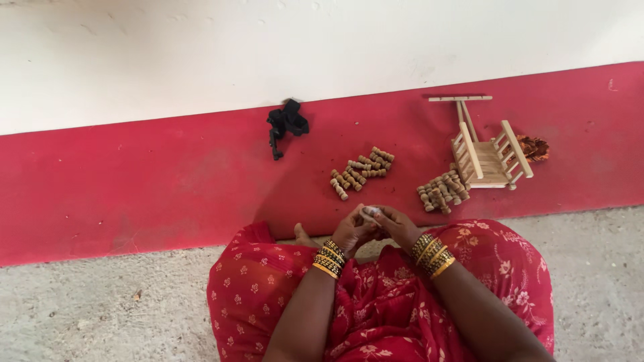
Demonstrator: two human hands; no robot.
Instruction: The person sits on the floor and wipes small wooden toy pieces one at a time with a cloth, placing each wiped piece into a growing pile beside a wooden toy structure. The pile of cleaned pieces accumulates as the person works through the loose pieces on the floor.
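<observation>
Both the left hand (352,231) and right hand (397,226) pinch a small whitish scrap (371,212) above the lap, near turned wooden pegs (361,172); it looks light, soft, best gripped at its edges.

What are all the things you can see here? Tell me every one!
small pale thing: one, whitish, pinched between both hands; too small to tell what it is
turned wooden pegs: one pile, brown, on the red strip ahead
second peg pile: one, brown, beside the frame
small wooden frame: one, pale wood, right side of the strip
black bundle: one, near the wall
brown scrap: one, behind the frame
red floor strip: one, along the white wall
bangles: gold and dark, both wrists
left hand: one, closed on the pale thing
right hand: one, likewise
</observation>
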